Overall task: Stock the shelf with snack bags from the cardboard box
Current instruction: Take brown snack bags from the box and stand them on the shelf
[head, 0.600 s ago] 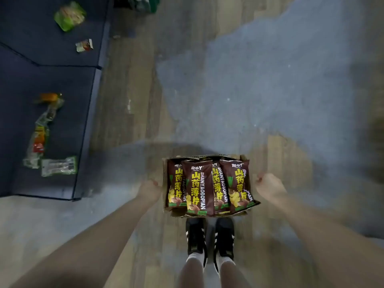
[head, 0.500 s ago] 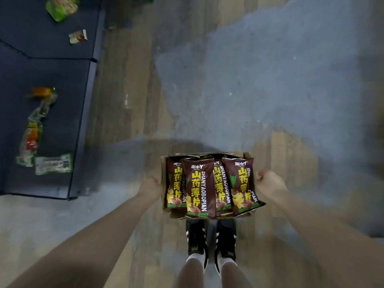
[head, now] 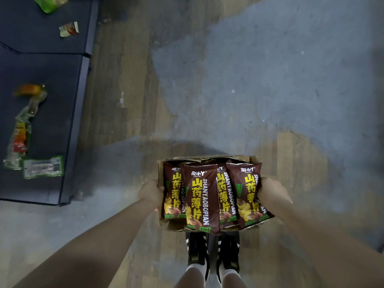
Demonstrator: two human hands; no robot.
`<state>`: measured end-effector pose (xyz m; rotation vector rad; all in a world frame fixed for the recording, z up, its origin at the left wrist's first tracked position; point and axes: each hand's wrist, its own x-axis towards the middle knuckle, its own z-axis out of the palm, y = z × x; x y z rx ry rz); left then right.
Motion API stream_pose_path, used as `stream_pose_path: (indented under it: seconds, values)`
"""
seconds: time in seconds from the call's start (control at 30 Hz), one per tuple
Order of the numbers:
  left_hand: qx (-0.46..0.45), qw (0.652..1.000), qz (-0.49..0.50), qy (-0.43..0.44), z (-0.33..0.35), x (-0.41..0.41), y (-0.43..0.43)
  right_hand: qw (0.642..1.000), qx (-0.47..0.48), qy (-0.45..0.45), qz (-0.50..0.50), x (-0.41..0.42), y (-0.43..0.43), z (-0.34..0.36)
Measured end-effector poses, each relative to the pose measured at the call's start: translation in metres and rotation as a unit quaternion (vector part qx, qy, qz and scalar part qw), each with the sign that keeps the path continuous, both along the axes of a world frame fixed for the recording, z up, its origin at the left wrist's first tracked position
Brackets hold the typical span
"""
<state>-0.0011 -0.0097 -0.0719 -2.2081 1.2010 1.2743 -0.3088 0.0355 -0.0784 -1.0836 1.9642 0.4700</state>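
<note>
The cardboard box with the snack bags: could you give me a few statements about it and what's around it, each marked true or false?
1. One hand holds the cardboard box at each side. True: left hand, right hand.
2. The snack bags are bright blue. False: they are brown with yellow lettering.
3. The box rests on the dark shelf. False: it is held over the floor, above the person's shoes; the shelf lies to the left.
4. A few packets lie on the shelf. True.
</note>
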Motion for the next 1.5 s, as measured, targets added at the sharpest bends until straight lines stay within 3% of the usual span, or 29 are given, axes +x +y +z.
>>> stream_pose_path:
  seconds: [0.23,0.47,0.8,1.03,1.5]
  values:
    - [0.000,1.000,0.007,0.014,0.016,0.001,-0.009,1.000,-0.019,0.002,0.024,-0.002,-0.012,0.018]
    - [-0.011,0.999,0.043,0.029,0.069,0.010,-0.063,0.997,-0.072,-0.006,0.014,0.000,-0.078,0.077]
    - [-0.106,0.993,0.045,0.023,0.161,0.019,-0.179,0.988,-0.152,-0.008,0.034,0.004,-0.202,0.172]
    - [-0.152,0.987,0.051,0.001,0.232,0.013,-0.271,0.983,-0.155,-0.064,0.081,-0.008,-0.307,0.242]
    - [-0.143,0.980,0.130,0.054,0.355,0.019,-0.426,0.969,-0.186,-0.048,0.158,-0.005,-0.489,0.366]
